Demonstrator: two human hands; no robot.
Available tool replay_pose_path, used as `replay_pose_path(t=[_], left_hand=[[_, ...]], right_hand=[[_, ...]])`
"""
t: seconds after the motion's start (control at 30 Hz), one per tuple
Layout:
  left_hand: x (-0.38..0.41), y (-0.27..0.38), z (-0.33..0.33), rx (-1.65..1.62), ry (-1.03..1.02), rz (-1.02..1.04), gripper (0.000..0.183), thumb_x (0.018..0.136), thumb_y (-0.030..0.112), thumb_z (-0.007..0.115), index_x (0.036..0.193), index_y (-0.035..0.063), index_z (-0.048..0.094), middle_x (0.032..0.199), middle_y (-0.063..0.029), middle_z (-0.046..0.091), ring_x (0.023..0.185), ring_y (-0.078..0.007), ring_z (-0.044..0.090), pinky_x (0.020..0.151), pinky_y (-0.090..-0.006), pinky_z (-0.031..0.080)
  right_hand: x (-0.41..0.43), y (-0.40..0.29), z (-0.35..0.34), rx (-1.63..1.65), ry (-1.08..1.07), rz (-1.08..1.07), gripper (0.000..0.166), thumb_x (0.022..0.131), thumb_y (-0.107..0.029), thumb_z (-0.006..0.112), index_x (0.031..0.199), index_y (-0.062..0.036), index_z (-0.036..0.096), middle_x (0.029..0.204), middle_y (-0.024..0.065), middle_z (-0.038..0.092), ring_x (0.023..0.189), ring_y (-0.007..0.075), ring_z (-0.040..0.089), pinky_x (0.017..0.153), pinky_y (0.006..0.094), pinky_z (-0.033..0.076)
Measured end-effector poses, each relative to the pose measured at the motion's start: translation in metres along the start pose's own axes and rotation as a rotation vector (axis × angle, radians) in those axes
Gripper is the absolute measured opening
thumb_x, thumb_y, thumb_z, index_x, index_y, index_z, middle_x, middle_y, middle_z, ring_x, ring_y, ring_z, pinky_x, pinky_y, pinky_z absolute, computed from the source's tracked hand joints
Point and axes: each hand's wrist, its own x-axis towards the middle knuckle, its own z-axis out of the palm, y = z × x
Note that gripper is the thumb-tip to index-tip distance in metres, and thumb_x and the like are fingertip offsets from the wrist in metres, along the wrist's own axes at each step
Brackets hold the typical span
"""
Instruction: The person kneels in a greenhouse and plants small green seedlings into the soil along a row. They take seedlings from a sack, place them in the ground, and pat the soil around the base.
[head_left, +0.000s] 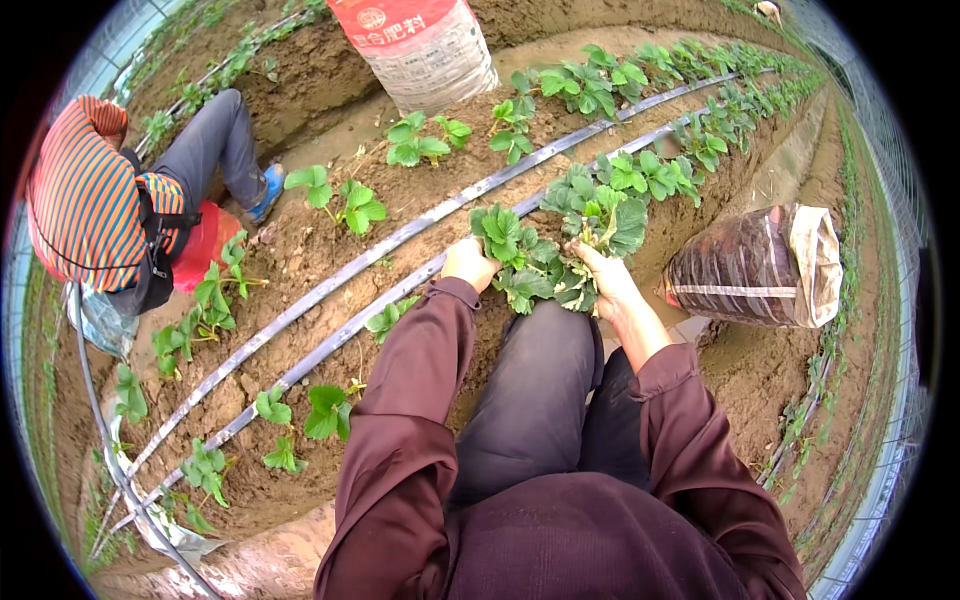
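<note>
My left hand (470, 264) is at the left edge of a leafy strawberry plant (529, 270) on the bed's near side; leaves hide its fingertips, so its grip cannot be told. My right hand (604, 279) is closed around a bunch of stems and wilted, pale-brown leaves (576, 286) at the plant's right. More strawberry leaves (627, 225) stand just beyond my right hand. Two drip irrigation tapes (420, 271) run along the bed past my left hand.
A co-worker in a striped top (94, 210) sits at the left. A red-and-white sack (424, 56) stands across the bed. A dark, filled sack (739, 266) lies in the right furrow. Small strawberry plants (328, 411) line the bed, and a black hose (94, 390) crosses its left end.
</note>
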Motion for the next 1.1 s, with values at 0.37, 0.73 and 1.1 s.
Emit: replay_pose_path(t=[0.37,0.73,1.1], left_hand=[[0.022,-0.018,0.018,0.089,0.063,0.039,0.020,0.078,0.017,0.058,0.095,0.0093,0.067,0.090,-0.0215,0.063,0.087,-0.0373,0.060,0.076,-0.0422,0.049],[0.046,0.010,0.006,0.270,-0.127,-0.054,0.022,0.075,0.014,0.057,0.093,0.0049,0.066,0.093,-0.0187,0.064,0.090,-0.0353,0.061,0.077,-0.0402,0.049],[0.006,0.016,0.004,-0.360,-0.016,0.100,0.027,0.086,0.018,0.054,0.110,0.0053,0.058,0.105,-0.0128,0.062,0.096,-0.0235,0.057,0.083,-0.0329,0.045]], right_hand=[[0.071,-0.027,0.014,-1.495,-0.273,-0.706,0.036,0.081,-0.028,0.063,0.110,-0.0073,0.060,0.104,0.0153,0.064,0.092,0.0285,0.061,0.080,0.0364,0.047],[0.081,-0.018,0.035,-1.722,-0.298,-0.133,0.048,0.070,-0.036,0.068,0.109,-0.0088,0.061,0.101,0.0165,0.064,0.092,0.0304,0.061,0.080,0.0377,0.048],[0.076,-0.009,0.061,-1.941,-0.330,-0.906,0.017,0.077,-0.012,0.049,0.084,0.0005,0.059,0.085,0.0163,0.060,0.085,0.0304,0.060,0.072,0.0401,0.048]])
